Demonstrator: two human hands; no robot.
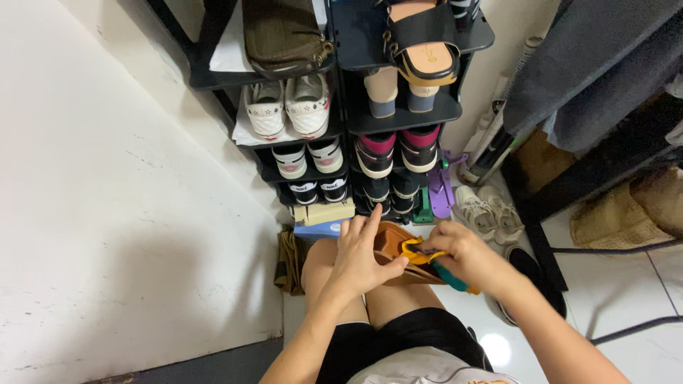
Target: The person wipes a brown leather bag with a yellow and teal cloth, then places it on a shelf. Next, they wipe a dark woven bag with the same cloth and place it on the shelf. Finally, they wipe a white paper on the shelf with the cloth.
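Over the bare knees, a tan leather sandal (393, 250) lies crosswise between both hands, left hand (358, 257) clasping its near side, right hand (462, 254) pinching a yellow-and-teal brush (435, 264) against it.

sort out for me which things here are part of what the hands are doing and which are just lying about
In hand:
- brown shoe, steadied by the left hand
- yellow-and-teal brush, in the grip of the right hand

Lying about:
- black shoe rack with its sneakers
- white sneakers on the floor
- purple sandal
- hanging grey clothes
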